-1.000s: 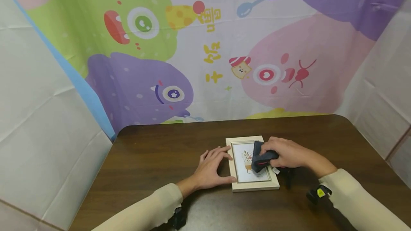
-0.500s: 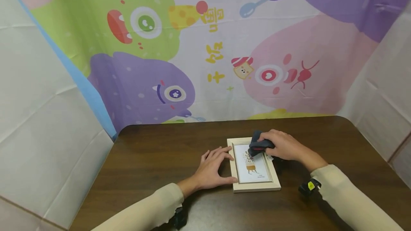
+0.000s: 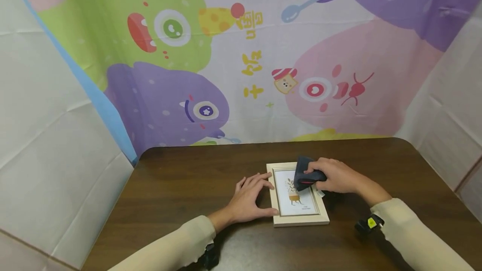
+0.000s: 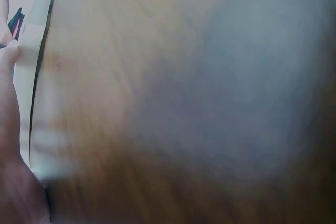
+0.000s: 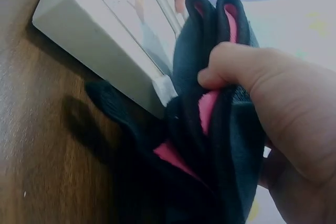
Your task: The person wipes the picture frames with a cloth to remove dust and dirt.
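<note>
A cream picture frame (image 3: 301, 220) lies flat on the dark wooden table, with a plant-like drawing behind its pane. My left hand (image 3: 246, 200) rests along the frame's left side, its fingers spread and thumb near the lower corner. Only part of that hand shows at the edge of the left wrist view. In my right hand (image 3: 335, 175) is a folded dark cloth (image 3: 303, 175), pressed on the upper right of the pane. The right wrist view shows the thumb pinching the cloth (image 5: 233, 150), with its pink inner side and a white tag hanging over the frame's edge.
The dark wooden table (image 3: 180, 179) has rounded back corners. A cartoon-printed curtain (image 3: 256, 116) hangs right behind it, with pale panels on both sides. A black wrist device (image 3: 369, 223) sits below the right sleeve.
The right hand has slid the cloth up the pane, then slightly down and right, uncovering the lower part of the drawing. The left hand stays in place on the frame.
</note>
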{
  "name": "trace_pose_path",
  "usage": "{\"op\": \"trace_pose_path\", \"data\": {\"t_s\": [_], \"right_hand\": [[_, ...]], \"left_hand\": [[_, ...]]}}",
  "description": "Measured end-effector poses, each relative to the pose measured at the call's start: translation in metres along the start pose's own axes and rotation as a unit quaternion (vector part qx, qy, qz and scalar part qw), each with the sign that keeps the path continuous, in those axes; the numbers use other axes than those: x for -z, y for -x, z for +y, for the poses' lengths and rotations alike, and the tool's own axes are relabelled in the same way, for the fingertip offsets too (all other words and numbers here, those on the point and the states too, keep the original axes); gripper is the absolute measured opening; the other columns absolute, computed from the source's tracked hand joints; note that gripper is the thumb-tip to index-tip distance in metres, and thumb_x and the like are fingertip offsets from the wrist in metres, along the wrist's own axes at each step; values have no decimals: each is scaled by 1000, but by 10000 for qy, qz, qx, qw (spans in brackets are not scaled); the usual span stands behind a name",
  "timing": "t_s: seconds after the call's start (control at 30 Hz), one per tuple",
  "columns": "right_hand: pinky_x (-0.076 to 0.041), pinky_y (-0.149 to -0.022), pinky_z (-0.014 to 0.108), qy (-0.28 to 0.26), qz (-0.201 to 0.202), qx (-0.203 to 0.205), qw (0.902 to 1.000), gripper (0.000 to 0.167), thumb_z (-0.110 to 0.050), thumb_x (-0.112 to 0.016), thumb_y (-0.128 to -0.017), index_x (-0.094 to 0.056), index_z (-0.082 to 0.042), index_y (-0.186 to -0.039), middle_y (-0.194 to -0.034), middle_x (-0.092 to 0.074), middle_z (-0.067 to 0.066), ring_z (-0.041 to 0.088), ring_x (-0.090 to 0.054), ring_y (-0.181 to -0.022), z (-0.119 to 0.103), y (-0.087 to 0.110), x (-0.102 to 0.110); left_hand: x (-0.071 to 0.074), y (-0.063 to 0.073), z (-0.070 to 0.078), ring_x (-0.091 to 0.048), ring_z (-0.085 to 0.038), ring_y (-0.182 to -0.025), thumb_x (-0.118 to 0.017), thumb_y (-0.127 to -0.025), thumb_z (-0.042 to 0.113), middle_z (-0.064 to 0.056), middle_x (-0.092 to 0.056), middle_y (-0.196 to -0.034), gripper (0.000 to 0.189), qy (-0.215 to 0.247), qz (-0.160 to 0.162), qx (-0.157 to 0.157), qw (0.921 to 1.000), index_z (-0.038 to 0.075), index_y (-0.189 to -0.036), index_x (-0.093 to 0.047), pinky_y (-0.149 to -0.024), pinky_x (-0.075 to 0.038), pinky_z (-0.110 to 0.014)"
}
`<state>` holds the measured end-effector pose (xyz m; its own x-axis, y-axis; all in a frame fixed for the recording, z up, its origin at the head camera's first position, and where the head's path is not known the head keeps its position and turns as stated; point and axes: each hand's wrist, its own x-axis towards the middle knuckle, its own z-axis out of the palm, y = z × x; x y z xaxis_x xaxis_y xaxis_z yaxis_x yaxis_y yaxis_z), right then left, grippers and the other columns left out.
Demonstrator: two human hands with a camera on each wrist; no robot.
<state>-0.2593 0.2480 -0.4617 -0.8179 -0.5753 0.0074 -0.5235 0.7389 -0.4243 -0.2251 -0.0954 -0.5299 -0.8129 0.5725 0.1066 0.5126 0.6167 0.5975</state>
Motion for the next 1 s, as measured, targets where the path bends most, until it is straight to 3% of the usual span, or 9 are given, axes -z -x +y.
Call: {"op": "trace_pose_path", "data": {"t_s": [0.17,0.3,0.57,0.7,1.0], "right_hand": [[-52,-73,25,-364,-388,110,9985,28,-11,-85,-89,-76,-27,-111,-105,-66,2,12,-58,-89,-4,10,4],[-56,-66,24,-825,-843,350,9924,28,-9,-85,-87,-75,-29,-105,-103,-64,3,6,-63,-75,-11,20,9],[-48,-65,19,-1068,-1525,1030,9771,28,-6,-89,-79,-75,-27,-91,-92,-66,-13,-3,-53,-78,-28,35,19],[-43,-64,18,-1004,-1686,995,9755,28,-6,-90,-79,-73,-26,-88,-86,-63,-18,-4,-50,-74,-34,36,20],[-51,-63,21,-1295,-1648,709,9752,27,1,-85,-84,-74,-23,-92,-89,-70,-14,-1,-58,-74,-36,29,20]], "left_hand": [[-1,0,-1,-34,-39,-173,-84,-91,64,7,-42,-183,62,-13,-18,3,10000,30,-139,-64,-131,-22,-81],[-1,0,-1,-34,-39,-173,-84,-91,64,7,-41,-183,63,-18,-20,-5,10000,30,-140,-63,-131,-22,-81],[0,-1,0,-34,-40,-173,-84,-91,64,7,-41,-183,63,-26,12,-4,10000,30,-140,-64,-131,-22,-81],[0,-1,0,-34,-40,-173,-84,-91,64,8,-41,-183,62,-32,21,4,10000,30,-139,-64,-131,-22,-81],[-2,-2,-2,-34,-40,-173,-84,-91,64,7,-41,-183,62,-33,17,-15,10000,31,-139,-63,-131,-22,-81]]}}
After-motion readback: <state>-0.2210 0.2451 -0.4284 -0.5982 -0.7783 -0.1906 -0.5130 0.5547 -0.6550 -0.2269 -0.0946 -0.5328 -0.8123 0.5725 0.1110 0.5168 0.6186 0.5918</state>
